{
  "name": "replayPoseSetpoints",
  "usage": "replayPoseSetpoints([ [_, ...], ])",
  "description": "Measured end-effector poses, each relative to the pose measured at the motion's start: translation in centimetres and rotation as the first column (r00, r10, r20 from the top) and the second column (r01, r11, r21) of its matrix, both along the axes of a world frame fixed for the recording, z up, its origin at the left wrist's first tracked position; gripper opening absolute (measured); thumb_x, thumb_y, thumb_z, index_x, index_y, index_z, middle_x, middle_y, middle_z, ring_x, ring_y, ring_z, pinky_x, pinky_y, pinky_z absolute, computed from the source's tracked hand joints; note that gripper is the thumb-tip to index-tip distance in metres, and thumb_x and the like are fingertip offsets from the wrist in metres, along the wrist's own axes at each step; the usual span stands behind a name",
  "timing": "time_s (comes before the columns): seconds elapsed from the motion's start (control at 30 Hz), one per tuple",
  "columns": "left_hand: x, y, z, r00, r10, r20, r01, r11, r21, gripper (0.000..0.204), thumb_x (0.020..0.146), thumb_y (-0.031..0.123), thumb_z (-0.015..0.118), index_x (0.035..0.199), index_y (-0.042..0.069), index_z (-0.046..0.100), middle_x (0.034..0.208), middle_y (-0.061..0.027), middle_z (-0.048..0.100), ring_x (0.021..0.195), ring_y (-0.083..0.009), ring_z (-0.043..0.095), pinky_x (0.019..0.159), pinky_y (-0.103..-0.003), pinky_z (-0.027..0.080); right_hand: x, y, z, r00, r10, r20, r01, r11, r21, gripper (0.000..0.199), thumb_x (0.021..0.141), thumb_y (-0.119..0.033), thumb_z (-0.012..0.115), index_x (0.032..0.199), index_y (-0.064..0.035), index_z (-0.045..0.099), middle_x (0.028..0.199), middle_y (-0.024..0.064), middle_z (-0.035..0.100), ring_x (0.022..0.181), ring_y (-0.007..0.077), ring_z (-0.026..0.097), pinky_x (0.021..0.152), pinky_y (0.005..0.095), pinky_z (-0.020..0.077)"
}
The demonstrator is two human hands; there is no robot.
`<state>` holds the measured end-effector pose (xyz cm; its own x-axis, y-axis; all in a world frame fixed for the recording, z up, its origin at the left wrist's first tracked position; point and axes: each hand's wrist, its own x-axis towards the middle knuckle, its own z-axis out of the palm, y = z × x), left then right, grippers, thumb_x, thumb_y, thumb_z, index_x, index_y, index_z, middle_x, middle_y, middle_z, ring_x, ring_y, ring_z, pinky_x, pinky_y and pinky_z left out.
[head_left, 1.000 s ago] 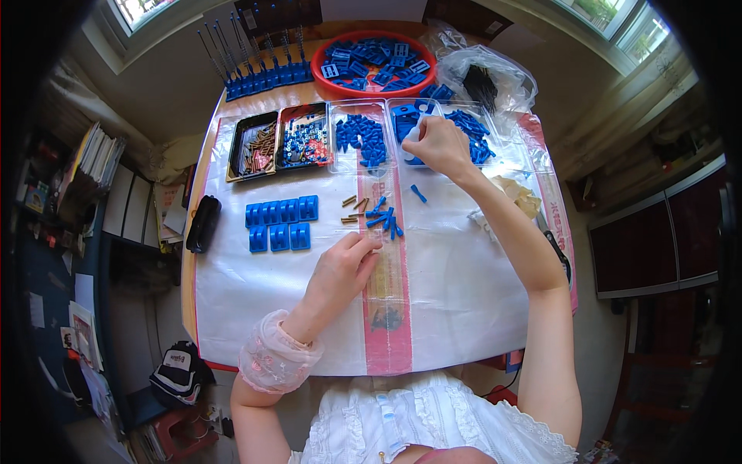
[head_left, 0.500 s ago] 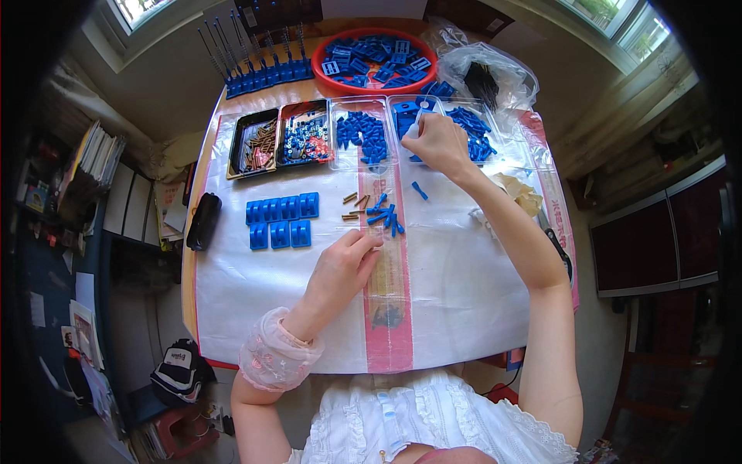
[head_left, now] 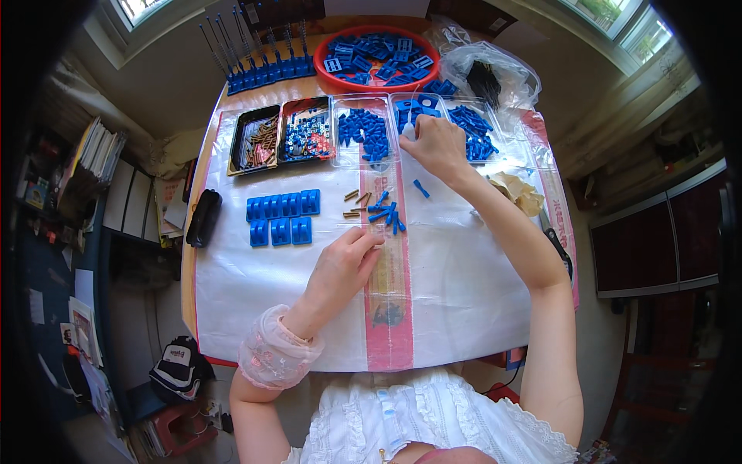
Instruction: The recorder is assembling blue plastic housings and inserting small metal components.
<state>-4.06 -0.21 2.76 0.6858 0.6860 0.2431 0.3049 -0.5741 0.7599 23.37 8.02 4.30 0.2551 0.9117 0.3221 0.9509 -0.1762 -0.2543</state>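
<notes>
Blue plastic pegs [head_left: 384, 213] lie in a small loose heap at the counter's middle, on a white plastic sheet [head_left: 464, 294] with a pink stripe [head_left: 390, 340], just at 12 o'clock from the left hand [head_left: 344, 267]. They look like moulded hard plastic: light, stiff, smooth and a little slippery, so a pinch across the short shaft between thumb and forefinger would suit better than a full grasp. One stray peg [head_left: 420, 188] lies apart at 2 o'clock from the heap. Beside the heap, at 9 o'clock, sit a few brown pins [head_left: 354, 203], thin and probably metal, prone to roll.

The left hand rests on the sheet with fingers curled together; whether they pinch something I cannot tell. The right hand [head_left: 437, 143] reaches to 12 o'clock over a clear tray [head_left: 421, 108] of blue parts, fingers bent down into it, its hold hidden.

Flat blue blocks [head_left: 282, 216] stand in two neat rows at 10 o'clock from the left hand, ribbed and rigid. A red bowl [head_left: 376, 58] at the far edge holds larger blue plates; a crinkled clear bag [head_left: 491, 73] sits at its 3 o'clock.
</notes>
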Motion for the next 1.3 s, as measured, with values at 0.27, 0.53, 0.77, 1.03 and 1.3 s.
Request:
replayPoseSetpoints([
  [0.27,-0.1,0.0,0.0,1.000,0.001,-0.003,-0.001,1.000,-0.002,0.015,0.092,0.004,0.069,0.107,-0.001,0.070,0.094,-0.0155,0.066,0.079,-0.0302,0.069,0.071,-0.036,0.055,0.0,0.0,0.8,0.997,0.028,-0.078,-0.030,0.999,-0.033,0.040,0.081,-0.043,0.075,0.078,-0.0025,0.078,0.077,0.0188,0.074,0.074,0.0346,0.074,0.068,0.0446,0.0581],
  [0.53,-0.1,0.0,0.1,1.000,0.003,-0.009,-0.003,1.000,0.001,0.016,0.092,0.004,0.070,0.107,-0.001,0.070,0.094,-0.0154,0.067,0.079,-0.0306,0.069,0.072,-0.037,0.055,0.0,0.2,0.8,0.997,0.041,-0.065,-0.043,0.999,-0.030,0.043,0.081,-0.046,0.076,0.078,-0.0027,0.079,0.075,0.0184,0.074,0.073,0.0339,0.074,0.068,0.0441,0.0583],
  [0.77,-0.1,0.1,0.0,1.000,-0.001,-0.009,0.001,1.000,0.007,0.016,0.092,0.004,0.069,0.107,-0.001,0.071,0.093,-0.0156,0.067,0.079,-0.0308,0.069,0.072,-0.037,0.055,-0.1,-0.1,0.9,0.997,0.040,-0.066,-0.042,0.999,-0.028,0.049,0.079,-0.052,0.078,0.079,-0.0030,0.077,0.076,0.0169,0.074,0.075,0.0328,0.074,0.069,0.0439,0.0578],
  [1.03,-0.1,0.1,0.0,1.000,-0.002,-0.008,0.002,1.000,-0.001,0.016,0.092,0.003,0.069,0.107,-0.001,0.070,0.093,-0.0156,0.067,0.079,-0.0307,0.069,0.072,-0.037,0.055,0.3,-1.9,1.9,0.995,0.039,-0.096,-0.039,0.999,0.002,0.045,0.081,-0.048,0.078,0.076,-0.0036,0.072,0.075,0.0139,0.073,0.072,0.0320,0.072,0.068,0.0437,0.0555],
  [1.3,-0.1,0.1,0.0,1.000,0.000,-0.003,0.000,1.000,0.016,0.015,0.092,0.002,0.068,0.107,0.000,0.071,0.093,-0.0151,0.067,0.078,-0.0303,0.069,0.071,-0.037,0.055,-0.8,-9.7,-0.3,0.962,0.174,-0.210,-0.193,0.979,-0.073,0.024,0.087,-0.024,0.074,0.088,-0.0014,0.069,0.084,0.0164,0.071,0.080,0.0344,0.069,0.073,0.0431,0.0536],
])
